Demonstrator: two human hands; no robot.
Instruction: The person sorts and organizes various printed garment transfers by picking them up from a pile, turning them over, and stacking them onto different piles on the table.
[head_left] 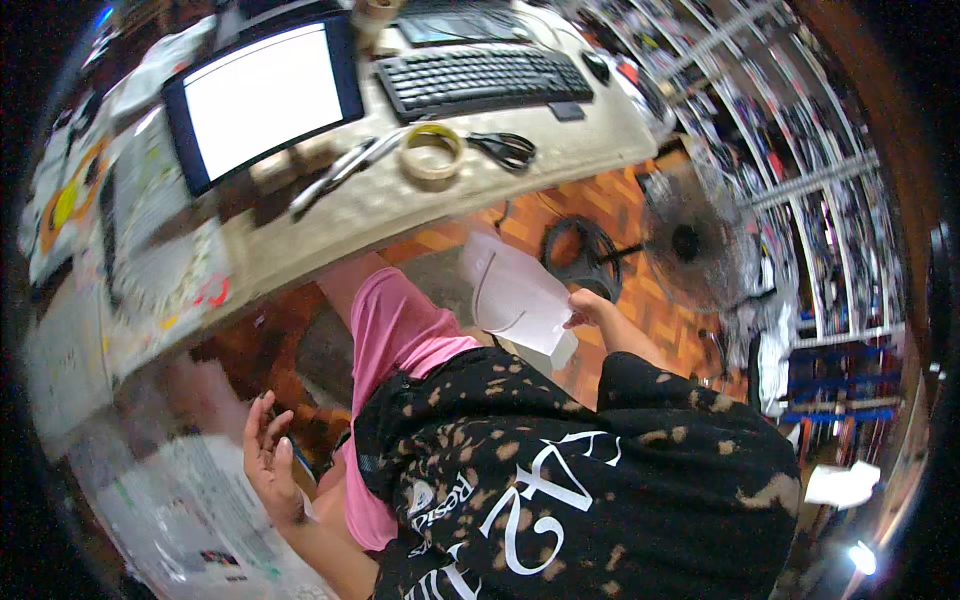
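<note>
My right hand (590,308) grips the edge of a white folded card (522,300), thumb and fingers closed on it. The card has a curved crease and a small flap at its lower corner. It is held in the air beyond my lap, below the desk's front edge, and its far end is blurred. On the left, my left hand (268,465) is raised with its fingers apart and nothing in it. It is nearest to a clear plastic-wrapped pile (190,510), with a gap I cannot judge.
The desk (330,215) bears a lit screen (265,100), a black keyboard (485,78), a tape roll (431,152), a silver pen-like tool (335,178) and a black looped item (505,150). A fan (688,243) stands on the right, before crowded shelves (800,200).
</note>
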